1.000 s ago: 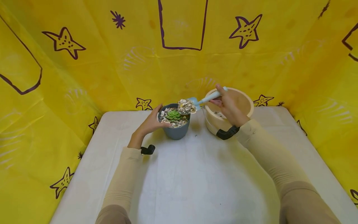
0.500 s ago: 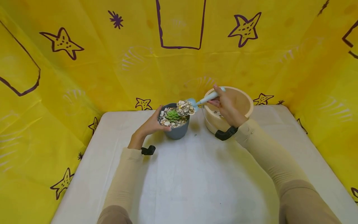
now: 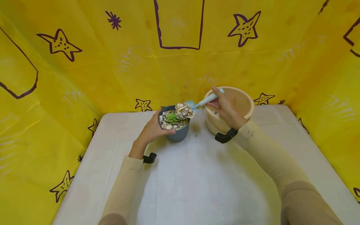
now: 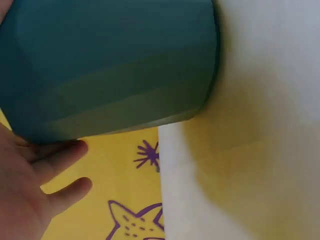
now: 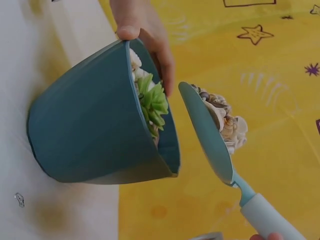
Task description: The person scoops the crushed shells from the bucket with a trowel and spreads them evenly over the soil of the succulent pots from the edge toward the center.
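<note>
A blue-grey plant pot [image 3: 180, 135] holds a green succulent [image 3: 171, 117] among pale shells and pebbles. My left hand [image 3: 152, 128] grips the pot's left side, thumb in front at the rim. In the left wrist view, its lower fingers [image 4: 62, 160] lie against or near the pot wall. My right hand [image 3: 227, 109] holds a small trowel [image 3: 208, 98] by its pale handle. The light blue blade [image 5: 207, 132] carries a heap of small shells and pebbles [image 3: 184, 111]. It hangs above the pot's right rim, apart from the succulent in the right wrist view.
A cream bucket [image 3: 215, 125] with a wire handle stands right of the pot, partly behind my right hand; some pebbles show inside. A tiny clear bit [image 5: 19, 199] lies on the white table [image 3: 191, 181]. A yellow patterned cloth [image 3: 135, 81] rises behind.
The trowel with its heap has moved slightly left and down, further over the pot. My left hand's thumb has slid a little along the pot's front.
</note>
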Demonstrator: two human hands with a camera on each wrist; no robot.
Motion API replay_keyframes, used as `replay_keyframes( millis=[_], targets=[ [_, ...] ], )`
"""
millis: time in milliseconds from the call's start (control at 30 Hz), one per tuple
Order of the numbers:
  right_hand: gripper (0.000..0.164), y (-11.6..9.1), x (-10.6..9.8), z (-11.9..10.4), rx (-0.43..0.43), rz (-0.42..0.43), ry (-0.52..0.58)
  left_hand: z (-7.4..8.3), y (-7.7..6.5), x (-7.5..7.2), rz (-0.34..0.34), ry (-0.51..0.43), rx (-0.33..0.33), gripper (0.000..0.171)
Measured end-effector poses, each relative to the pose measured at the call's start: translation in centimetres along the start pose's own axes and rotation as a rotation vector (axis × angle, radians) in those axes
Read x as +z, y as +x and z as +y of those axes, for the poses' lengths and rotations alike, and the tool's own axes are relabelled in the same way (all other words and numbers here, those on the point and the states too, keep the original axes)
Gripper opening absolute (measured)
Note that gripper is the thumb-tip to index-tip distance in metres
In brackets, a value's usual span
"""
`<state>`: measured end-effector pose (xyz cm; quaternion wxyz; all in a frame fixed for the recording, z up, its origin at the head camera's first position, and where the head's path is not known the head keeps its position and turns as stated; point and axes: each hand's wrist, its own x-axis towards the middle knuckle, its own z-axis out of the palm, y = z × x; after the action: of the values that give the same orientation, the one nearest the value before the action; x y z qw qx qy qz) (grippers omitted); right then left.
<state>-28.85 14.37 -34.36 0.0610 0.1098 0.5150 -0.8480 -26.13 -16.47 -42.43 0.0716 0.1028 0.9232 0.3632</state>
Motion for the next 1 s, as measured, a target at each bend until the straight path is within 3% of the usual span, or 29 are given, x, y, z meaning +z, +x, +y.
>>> replay_keyframes(
  millis=[100,267,433,700,1000],
  targets=[
    [0.024,-0.1,0.1,0.1,0.000,-0.015,0.005,-0.1,-0.2,-0.6,-0.029,0.020,0.000,0.130],
    [0.025,-0.1,0.3,0.4,-0.016,-0.031,0.005,-0.2,0.3,-1.8,-0.109,-0.028,0.050,0.128],
    [0.024,-0.1,0.4,0.6,-0.019,-0.003,-0.012,-0.6,0.9,-1.8,-0.156,-0.056,0.054,0.128],
    [0.023,0.0,0.6,0.7,-0.042,0.060,-0.029,-0.7,1.0,-1.1,-0.109,-0.093,0.034,0.125],
    [0.021,-0.2,0.5,0.6,-0.055,0.127,0.010,0.0,-0.2,-0.2,-0.031,-0.054,-0.004,0.128]
  ],
)
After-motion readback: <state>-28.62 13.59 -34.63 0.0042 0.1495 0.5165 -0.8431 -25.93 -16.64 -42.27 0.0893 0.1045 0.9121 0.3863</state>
